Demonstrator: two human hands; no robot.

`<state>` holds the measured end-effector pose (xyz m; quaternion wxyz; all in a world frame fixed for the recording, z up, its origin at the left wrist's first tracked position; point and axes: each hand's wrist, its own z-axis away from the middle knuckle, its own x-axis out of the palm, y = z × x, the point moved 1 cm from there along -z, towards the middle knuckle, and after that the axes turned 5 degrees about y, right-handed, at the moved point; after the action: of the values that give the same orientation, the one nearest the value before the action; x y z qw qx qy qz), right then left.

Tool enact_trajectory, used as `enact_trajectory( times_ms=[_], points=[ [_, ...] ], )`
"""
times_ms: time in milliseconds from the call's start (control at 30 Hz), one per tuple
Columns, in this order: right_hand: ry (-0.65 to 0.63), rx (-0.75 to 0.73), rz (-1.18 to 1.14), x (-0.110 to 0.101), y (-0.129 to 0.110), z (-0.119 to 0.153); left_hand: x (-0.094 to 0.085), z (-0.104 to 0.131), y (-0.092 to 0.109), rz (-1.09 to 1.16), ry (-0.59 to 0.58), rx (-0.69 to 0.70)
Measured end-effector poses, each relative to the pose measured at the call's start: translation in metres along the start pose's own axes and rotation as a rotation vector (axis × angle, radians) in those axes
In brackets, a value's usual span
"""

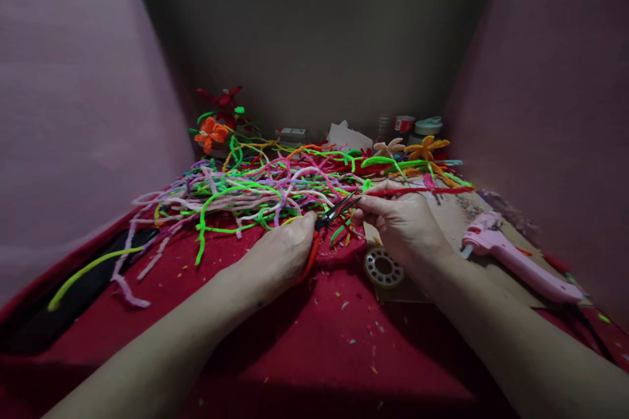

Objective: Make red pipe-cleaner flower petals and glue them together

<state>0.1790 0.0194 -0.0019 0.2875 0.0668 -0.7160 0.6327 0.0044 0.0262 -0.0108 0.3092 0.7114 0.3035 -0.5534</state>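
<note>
My left hand [287, 245] is closed around the orange-red handles of a pair of scissors [337, 211], whose dark blades point up and to the right. In my right hand [400, 216], thumb and fingers pinch a red pipe cleaner [437, 190] that stretches off to the right. The blade tips reach the pipe cleaner's left end at my right fingertips; whether they touch it I cannot tell. Just beyond both hands lies a tangled heap of coloured pipe cleaners [246, 196], mostly pale pink, green and purple.
A pink glue gun [525, 258] lies on cardboard [457, 222] at the right. Near my right wrist is a tape roll [384, 268]. Pipe-cleaner flowers, one orange [212, 135] and one yellow-orange [426, 147], stand behind. Scraps dot the red cloth [334, 340]. Pink walls flank both sides.
</note>
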Motion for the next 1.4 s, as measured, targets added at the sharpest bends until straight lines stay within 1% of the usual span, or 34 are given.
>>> enact_trajectory(
  times_ms=[100, 267, 367, 500, 700, 767, 867, 933, 967, 1033, 1133, 1200, 1300, 1400],
  points=[
    [-0.007, 0.013, -0.005, 0.001, -0.002, 0.002, -0.002, 0.0, 0.001, -0.054, -0.025, -0.021],
    [0.043, 0.037, 0.022, 0.003, -0.003, 0.003, -0.003, -0.001, 0.004, -0.143, -0.058, -0.063],
    [0.031, 0.016, 0.022, 0.002, -0.001, 0.002, -0.002, 0.0, 0.004, -0.108, -0.077, -0.064],
    [0.018, 0.034, 0.021, 0.001, 0.0, 0.001, 0.0, 0.001, 0.001, 0.045, 0.007, -0.016],
    [-0.027, 0.011, 0.035, 0.001, -0.001, 0.003, 0.003, -0.002, -0.009, 0.1, 0.157, -0.002],
    [-0.043, 0.024, 0.037, 0.001, -0.001, 0.003, 0.003, -0.003, -0.011, 0.11, 0.172, 0.011],
    [-0.041, 0.042, 0.028, 0.001, 0.0, 0.003, 0.002, -0.002, -0.011, 0.155, 0.148, 0.024],
    [-0.031, 0.037, 0.016, 0.001, 0.0, 0.003, -0.001, -0.001, -0.007, 0.251, 0.138, 0.011],
    [-0.03, 0.035, 0.013, 0.001, 0.0, 0.003, -0.003, -0.001, -0.005, 0.34, 0.138, -0.011],
    [-0.055, 0.036, 0.005, 0.002, 0.0, 0.004, -0.008, -0.002, 0.001, 0.605, 0.152, -0.101],
    [-0.181, 0.047, -0.01, 0.003, 0.001, 0.006, -0.018, -0.004, 0.009, 1.053, 0.171, -0.262],
    [-0.262, 0.062, -0.009, 0.004, 0.002, 0.008, -0.023, -0.005, 0.012, 1.261, 0.164, -0.32],
    [-0.309, 0.127, 0.021, 0.005, 0.006, 0.012, -0.026, -0.006, 0.014, 1.422, 0.12, -0.393],
    [-0.321, 0.163, 0.04, 0.006, 0.008, 0.015, -0.026, -0.004, 0.014, 1.48, 0.061, -0.438]
  ],
)
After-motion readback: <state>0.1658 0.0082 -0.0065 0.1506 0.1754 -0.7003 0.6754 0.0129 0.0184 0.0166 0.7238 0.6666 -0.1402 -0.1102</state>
